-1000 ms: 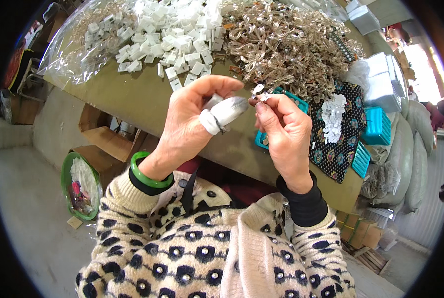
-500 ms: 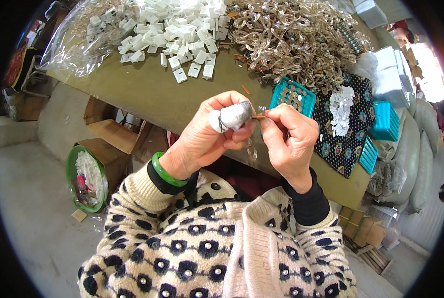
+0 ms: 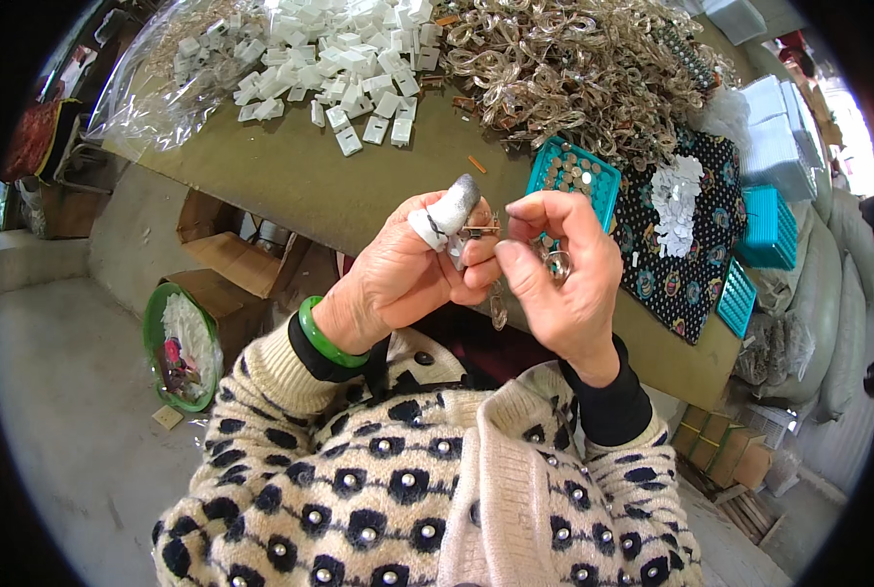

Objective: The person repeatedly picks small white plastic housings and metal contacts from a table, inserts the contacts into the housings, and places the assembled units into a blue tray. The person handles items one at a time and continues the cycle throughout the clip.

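Note:
My left hand point(image 3: 398, 259) pinches a small brown circuit board point(image 3: 480, 231) with fine metal bits on it. A white cover with a greyed tip wraps its thumb point(image 3: 447, 210), and a green bangle point(image 3: 331, 338) circles the wrist. A loop of clear wire point(image 3: 498, 305) hangs below these fingers. Just right of the board, my right hand point(image 3: 569, 274) has its thumb and forefinger apart. A shiny round piece point(image 3: 557, 263) sits within its curled fingers; its kind is unclear. Behind the right hand lies a teal tray point(image 3: 608, 188) of coin cells point(image 3: 572, 176).
White plastic cases point(image 3: 359, 68) and a heap of clear wire bundles point(image 3: 574, 78) cover the table's far side. On a patterned cloth point(image 3: 706, 264) at right lie white pieces point(image 3: 676, 201), beside stacked teal trays point(image 3: 770, 227). A green basin point(image 3: 150, 342) stands on the floor at left.
My right hand has come off the small brown piece, and its thumb and forefinger have spread. The left hand has turned the board slightly, and its covered thumb points more upward.

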Demonstrator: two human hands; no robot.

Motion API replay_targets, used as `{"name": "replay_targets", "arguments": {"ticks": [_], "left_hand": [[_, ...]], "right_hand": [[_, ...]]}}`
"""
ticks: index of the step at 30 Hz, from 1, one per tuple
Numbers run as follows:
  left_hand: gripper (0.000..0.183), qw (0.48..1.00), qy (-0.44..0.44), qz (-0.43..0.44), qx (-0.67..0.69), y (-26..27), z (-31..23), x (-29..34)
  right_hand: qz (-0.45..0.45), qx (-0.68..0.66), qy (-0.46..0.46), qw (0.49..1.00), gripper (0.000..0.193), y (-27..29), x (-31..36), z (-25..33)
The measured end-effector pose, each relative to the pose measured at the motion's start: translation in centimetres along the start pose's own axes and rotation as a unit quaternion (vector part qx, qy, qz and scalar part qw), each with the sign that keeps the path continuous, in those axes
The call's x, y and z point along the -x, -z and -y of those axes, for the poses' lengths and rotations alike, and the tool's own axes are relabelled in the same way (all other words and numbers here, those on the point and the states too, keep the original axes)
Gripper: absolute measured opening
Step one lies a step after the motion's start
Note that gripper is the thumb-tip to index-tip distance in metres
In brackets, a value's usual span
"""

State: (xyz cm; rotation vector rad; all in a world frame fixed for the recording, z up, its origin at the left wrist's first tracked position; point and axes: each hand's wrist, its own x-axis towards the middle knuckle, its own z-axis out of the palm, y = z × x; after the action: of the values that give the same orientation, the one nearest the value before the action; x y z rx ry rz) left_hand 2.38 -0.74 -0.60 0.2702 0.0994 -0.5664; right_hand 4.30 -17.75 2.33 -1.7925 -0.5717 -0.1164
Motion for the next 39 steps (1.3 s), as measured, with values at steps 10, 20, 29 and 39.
{"name": "replay_targets", "arguments": {"ticks": [10, 20, 29, 39], "left_hand": [[0.012, 0.565, -0.385, -0.218, -0.696, 0.2, -3.5, -0.1], [0.027, 0.225, -0.351, -0.198, -0.887, 3.1, -6.3, -3.0], [0.019, 0.823, -0.298, -0.184, -0.447, 0.7, -5.5, -0.4], [0.029, 0.969, -0.145, -0.071, -0.185, -0.1, -2.1, -0.4]], "right_hand": [[0.010, -0.142, -0.107, 0.984, 0.007, -0.4, 0.7, 0.2], [0.076, -0.303, -0.255, 0.915, 0.011, -0.3, 0.5, 0.6], [0.025, -0.281, -0.226, 0.932, 0.011, -0.9, 0.1, 0.6], [-0.037, -0.261, -0.200, 0.944, 0.009, -0.4, -0.5, 1.5]]}}
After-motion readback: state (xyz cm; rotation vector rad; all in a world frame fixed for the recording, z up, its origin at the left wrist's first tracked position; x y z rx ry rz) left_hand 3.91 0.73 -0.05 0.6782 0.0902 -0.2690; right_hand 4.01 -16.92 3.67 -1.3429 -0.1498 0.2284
